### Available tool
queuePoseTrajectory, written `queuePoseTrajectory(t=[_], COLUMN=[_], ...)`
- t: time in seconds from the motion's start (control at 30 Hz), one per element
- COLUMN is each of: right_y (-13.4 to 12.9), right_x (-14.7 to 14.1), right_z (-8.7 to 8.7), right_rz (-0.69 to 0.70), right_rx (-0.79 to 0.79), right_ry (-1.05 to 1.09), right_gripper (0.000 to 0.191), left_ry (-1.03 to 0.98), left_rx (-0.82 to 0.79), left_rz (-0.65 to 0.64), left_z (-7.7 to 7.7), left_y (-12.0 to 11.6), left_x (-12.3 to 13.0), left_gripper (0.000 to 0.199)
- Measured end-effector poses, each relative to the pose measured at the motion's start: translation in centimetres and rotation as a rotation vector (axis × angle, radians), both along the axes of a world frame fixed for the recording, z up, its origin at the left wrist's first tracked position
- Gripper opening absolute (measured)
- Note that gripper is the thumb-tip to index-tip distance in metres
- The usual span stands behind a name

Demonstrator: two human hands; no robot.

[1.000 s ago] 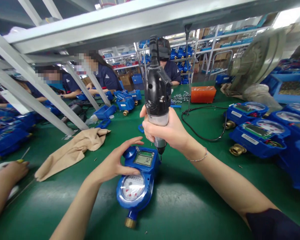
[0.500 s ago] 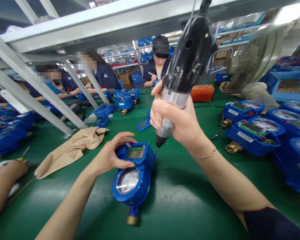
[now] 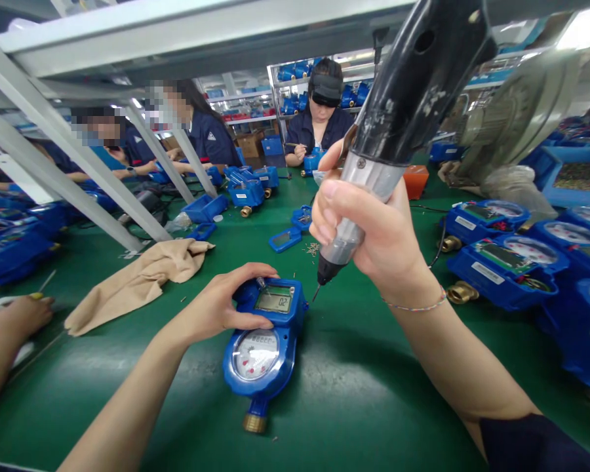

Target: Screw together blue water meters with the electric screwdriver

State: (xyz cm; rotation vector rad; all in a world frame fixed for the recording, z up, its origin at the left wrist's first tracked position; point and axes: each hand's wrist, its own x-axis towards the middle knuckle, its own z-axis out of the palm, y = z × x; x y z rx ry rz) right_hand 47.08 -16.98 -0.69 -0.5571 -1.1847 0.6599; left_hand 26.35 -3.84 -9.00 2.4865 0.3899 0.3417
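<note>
In the head view, the left hand [image 3: 216, 305] curls over the top of a blue water meter [image 3: 260, 347], its fingers and thumb clasping the housing against the green mat [image 3: 128, 393]. The right hand [image 3: 368, 226] closes fully round a black electric screwdriver [image 3: 403, 111], whose bit tip sits just right of the meter, apart from it. Keeping the bit square to the work and the meter pinned would serve best. The meter's LCD [image 3: 274, 301] seems to read 02; no brand is legible. A beige cloth [image 3: 142, 285] lies left of the meter.
</note>
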Motion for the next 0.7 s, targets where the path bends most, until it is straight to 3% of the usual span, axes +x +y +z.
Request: queuePoseTrajectory(t=[0.13, 0.27, 0.43, 0.53, 0.63, 0.7], right_y=[-0.3, -0.5, -0.5, -0.1, 0.9, 1.9], right_x=[0.2, 0.1, 0.1, 0.4, 1.0, 1.6], right_z=[0.4, 0.5, 0.4, 0.3, -0.6, -1.8], right_rz=[-0.053, -0.064, -0.058, -0.105, -0.190, -0.274], right_rx=[-0.071, -0.059, -0.022, -0.050, -0.198, -0.384], right_ry=[-0.023, -0.005, -0.011, -0.058, -0.251, -0.598], right_gripper=[0.031, 0.033, 0.021, 0.019, 0.017, 0.018], left_ry=[-0.041, -0.143, -0.301, -0.278, -0.302, -0.329], left_rx=[-0.063, -0.048, -0.183, -0.041, 0.015, -0.049], left_rz=[0.041, 0.233, 0.613, 0.756, 0.849, 0.911], left_z=[-0.5, -1.9, -5.3, -7.3, -8.2, -8.4], left_y=[-1.0, -3.0, -9.4, -14.1, -15.9, -15.1], left_x=[-0.5, -1.9, -4.0, -3.2, -1.8, -1.6], left_gripper=[0.063, 0.057, 0.057, 0.070, 0.070, 0.067])
